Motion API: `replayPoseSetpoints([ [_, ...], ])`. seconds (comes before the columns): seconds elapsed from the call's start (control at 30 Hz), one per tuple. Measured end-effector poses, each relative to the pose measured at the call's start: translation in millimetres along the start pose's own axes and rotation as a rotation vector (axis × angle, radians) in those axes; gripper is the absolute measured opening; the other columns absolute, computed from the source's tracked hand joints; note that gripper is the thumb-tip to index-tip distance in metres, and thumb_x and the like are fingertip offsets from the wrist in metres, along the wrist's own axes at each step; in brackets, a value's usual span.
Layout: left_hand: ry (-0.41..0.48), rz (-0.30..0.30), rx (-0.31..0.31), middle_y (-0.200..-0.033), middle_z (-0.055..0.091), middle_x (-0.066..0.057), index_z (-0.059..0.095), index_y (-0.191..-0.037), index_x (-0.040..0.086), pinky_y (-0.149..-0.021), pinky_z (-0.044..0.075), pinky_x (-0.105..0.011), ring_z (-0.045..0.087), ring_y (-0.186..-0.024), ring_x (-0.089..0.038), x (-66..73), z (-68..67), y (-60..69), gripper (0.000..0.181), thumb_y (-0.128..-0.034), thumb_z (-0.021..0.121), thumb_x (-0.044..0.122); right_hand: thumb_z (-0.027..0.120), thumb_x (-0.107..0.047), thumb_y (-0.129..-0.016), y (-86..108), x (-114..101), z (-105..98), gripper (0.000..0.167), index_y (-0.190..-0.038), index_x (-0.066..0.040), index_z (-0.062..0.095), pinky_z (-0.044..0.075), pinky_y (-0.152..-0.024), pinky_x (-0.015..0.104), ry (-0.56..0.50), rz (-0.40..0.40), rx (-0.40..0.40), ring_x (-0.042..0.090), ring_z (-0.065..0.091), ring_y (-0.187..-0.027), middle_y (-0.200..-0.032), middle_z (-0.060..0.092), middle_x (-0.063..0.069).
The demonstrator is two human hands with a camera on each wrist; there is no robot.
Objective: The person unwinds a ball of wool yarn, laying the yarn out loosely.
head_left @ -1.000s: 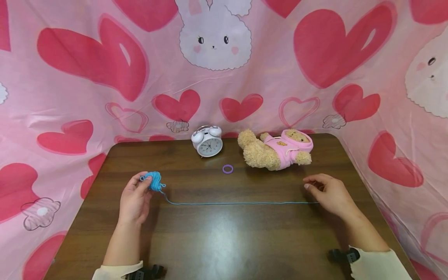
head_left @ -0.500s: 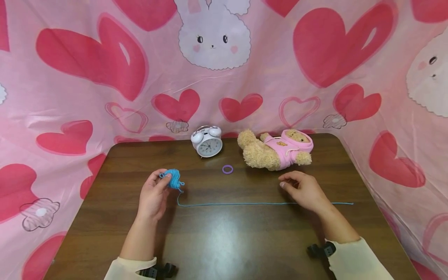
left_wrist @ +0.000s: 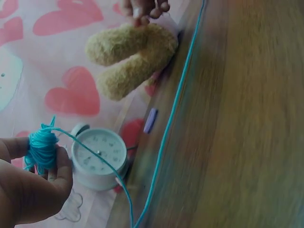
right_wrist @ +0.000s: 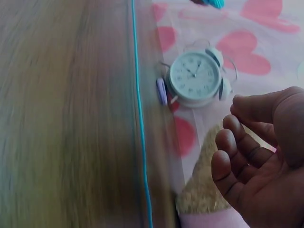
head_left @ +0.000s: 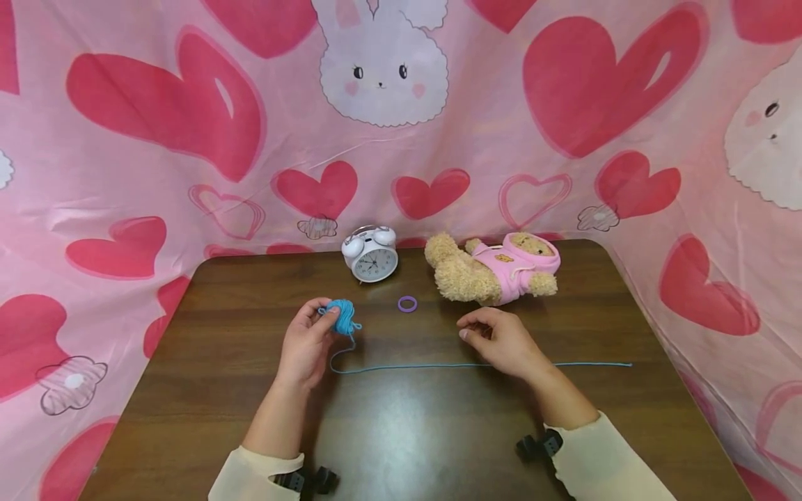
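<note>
Between thumb and fingers, my left hand (head_left: pixel 308 348) pinches a small wound bundle of blue yarn (head_left: pixel 343 317) above the table. From the bundle a loose strand (head_left: pixel 407 366) drops to the tabletop and runs nearly straight to the right. My right hand (head_left: pixel 504 344) hovers over that strand with fingers loosely bent, holding nothing. In the right wrist view its thumb and fingertips (right_wrist: pixel 221 164) show nothing between them. A purple ring (head_left: pixel 407 304) lies on the table between the two hands, slightly farther back.
A white twin-bell alarm clock (head_left: pixel 371 255) stands at the table's back edge. To its right lies a teddy bear (head_left: pixel 464 275) in a pink hoodie. The brown table (head_left: pixel 401 445) meets a pink heart-patterned cloth (head_left: pixel 489 139) behind and at the sides.
My left hand has moved right with the yarn bundle, and the strand near it has slackened into a curve. My right hand has moved left, leaving the strand's far end lying on the table.
</note>
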State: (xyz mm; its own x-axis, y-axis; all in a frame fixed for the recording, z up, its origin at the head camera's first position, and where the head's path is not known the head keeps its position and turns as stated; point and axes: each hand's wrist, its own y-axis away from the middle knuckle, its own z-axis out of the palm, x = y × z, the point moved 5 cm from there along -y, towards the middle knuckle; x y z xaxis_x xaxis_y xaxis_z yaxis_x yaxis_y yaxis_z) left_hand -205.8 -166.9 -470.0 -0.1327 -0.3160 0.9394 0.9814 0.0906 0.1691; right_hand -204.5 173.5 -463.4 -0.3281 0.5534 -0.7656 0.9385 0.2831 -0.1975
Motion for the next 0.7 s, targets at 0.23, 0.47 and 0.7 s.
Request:
replayPoseSetpoints([
  [0.23,0.025,-0.002,-0.033,-0.097,0.066,-0.004,0.052,-0.115,0.008,-0.077,0.053,-0.03,0.066,-0.085,-0.017,-7.5,18.7,1.1,0.017,-0.103,0.064,0.008,0.079,-0.012,-0.092,-8.3,-11.7,22.9,0.012,-0.104,-0.01,0.077,0.051,-0.068,0.025,-0.037,-0.022,-0.036,0.009,0.061,-0.078,-0.092,0.07,-0.007],
  [0.47,0.056,-0.003,-0.058,-0.095,0.068,-0.004,0.054,-0.111,0.009,-0.076,0.052,-0.031,0.068,-0.082,-0.017,-13.3,35.5,1.6,0.014,-0.1022,0.063,0.005,0.079,-0.016,-0.093,-12.1,-24.8,47.4,0.01,-0.102,-0.013,0.077,0.051,-0.067,0.026,-0.103,-0.029,-0.081,0.009,0.061,-0.077,-0.09,0.068,-0.008],
  [0.7,0.031,-0.024,-0.069,-0.098,0.064,-0.005,0.055,-0.113,0.007,-0.076,0.052,-0.031,0.064,-0.08,-0.017,-17.1,50.9,1.7,0.014,-0.102,0.065,0.007,0.08,-0.019,-0.092,-16.9,-37.8,67.3,0.017,-0.106,-0.009,0.077,0.053,-0.068,0.026,-0.133,-0.042,-0.107,0.008,0.062,-0.077,-0.089,0.067,-0.009],
])
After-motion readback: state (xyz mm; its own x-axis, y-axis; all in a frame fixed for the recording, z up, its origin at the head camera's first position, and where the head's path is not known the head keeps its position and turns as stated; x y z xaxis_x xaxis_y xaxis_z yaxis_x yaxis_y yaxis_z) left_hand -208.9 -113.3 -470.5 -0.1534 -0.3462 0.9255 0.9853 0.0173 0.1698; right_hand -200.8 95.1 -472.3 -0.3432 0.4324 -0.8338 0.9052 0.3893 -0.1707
